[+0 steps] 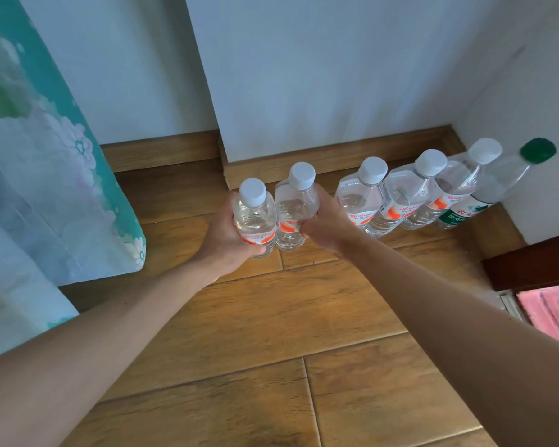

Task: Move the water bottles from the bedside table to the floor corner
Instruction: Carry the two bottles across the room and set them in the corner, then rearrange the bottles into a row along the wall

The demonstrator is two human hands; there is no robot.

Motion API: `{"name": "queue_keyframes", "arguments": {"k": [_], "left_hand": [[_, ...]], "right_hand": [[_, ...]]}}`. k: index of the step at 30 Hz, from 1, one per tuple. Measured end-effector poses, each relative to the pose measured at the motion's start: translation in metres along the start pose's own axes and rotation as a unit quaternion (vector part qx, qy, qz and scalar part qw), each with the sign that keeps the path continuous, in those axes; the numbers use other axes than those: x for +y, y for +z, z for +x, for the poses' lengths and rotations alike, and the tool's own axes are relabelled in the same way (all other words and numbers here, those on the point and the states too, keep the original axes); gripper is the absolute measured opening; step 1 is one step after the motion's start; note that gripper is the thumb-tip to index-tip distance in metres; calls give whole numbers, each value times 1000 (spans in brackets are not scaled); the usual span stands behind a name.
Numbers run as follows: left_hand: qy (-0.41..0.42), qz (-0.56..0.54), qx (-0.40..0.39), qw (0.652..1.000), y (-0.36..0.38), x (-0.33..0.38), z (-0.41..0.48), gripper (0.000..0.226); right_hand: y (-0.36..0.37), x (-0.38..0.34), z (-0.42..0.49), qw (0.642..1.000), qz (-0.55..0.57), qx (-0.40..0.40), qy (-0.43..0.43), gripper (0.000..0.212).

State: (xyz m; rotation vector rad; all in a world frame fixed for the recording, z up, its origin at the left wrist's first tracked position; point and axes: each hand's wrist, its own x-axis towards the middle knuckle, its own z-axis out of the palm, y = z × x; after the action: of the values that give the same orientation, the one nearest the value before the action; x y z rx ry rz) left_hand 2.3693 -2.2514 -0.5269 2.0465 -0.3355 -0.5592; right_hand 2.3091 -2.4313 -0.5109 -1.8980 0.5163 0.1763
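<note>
My left hand (226,240) is wrapped around a clear white-capped water bottle (255,217) with a red and white label, held upright at the wooden floor. Right beside it, my right hand (328,222) grips a second white-capped bottle (295,209) from its right side. The two held bottles touch each other. To their right, a row of several bottles stands along the skirting board: three white-capped ones (363,196) (407,201) (449,198) and a green-capped, green-labelled bottle (504,185) in the wall corner. The bedside table is not in view.
A teal floral bedsheet (46,195) hangs down at the left. White walls with a wooden skirting board (329,156) close the back. A dark red wooden piece (530,266) and a pink mat (555,311) lie at the right. Wooden floor (271,333) spreads in front.
</note>
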Motion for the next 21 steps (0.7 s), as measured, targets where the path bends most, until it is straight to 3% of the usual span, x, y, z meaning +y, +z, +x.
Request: {"name": "queue_keyframes", "arguments": {"k": [11, 16, 18, 21], "left_hand": [[-20, 44, -5, 999, -2, 1, -6, 76], [-53, 95, -37, 993, -8, 2, -15, 84], [-66, 154, -58, 984, -11, 9, -26, 80], [-128, 260, -105, 951, -18, 29, -48, 83]], "right_hand": [[7, 19, -3, 997, -23, -46, 57, 65], [9, 29, -20, 991, -34, -59, 114, 79], [8, 26, -35, 986, -71, -68, 136, 85], [2, 12, -67, 964, -214, -81, 136, 95]]}}
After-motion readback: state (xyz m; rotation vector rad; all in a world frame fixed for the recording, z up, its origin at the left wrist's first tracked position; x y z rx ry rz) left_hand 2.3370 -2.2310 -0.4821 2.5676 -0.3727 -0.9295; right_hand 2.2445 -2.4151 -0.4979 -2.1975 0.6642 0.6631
